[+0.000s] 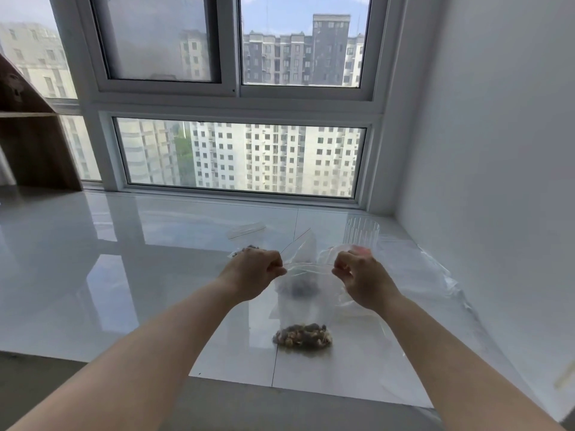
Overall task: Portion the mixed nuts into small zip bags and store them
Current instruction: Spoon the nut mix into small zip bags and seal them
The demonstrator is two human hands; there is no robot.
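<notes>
Two hands up at the top of one small zip bag (pixel 303 303), and this is the tricky bit. Left hand (pixel 253 272) pinches the left corner of the bag mouth, fingers curled tight on the plastic; right hand (pixel 361 275) does the same at the right corner. The strip between them is pulled taut, and the bag hangs down with its bottom on or just above the white sill (pixel 155 275) — hard to tell which.

What could go wrong? If the seal is pressed unevenly, a gap may stay open and nuts could trickle out later. Whether the strip is closed at all right now, I cannot tell; the clear plastic gives nothing away. Tug too hard and a corner could slip from a pinch, and the load would drop and scatter across that glossy surface.

Now the contents: a modest clump of mixed nuts (pixel 302 335) sits at the very bottom of the held bag, plenty of slack plastic above. Behind the left hand, another little heap of nuts (pixel 244 251) peeks out. An empty bag (pixel 245 230) lies flat further back, a clear ribbed cup (pixel 362 233) stands near the wall, and loose plastic sheeting (pixel 432 275) spreads to the right.
</notes>
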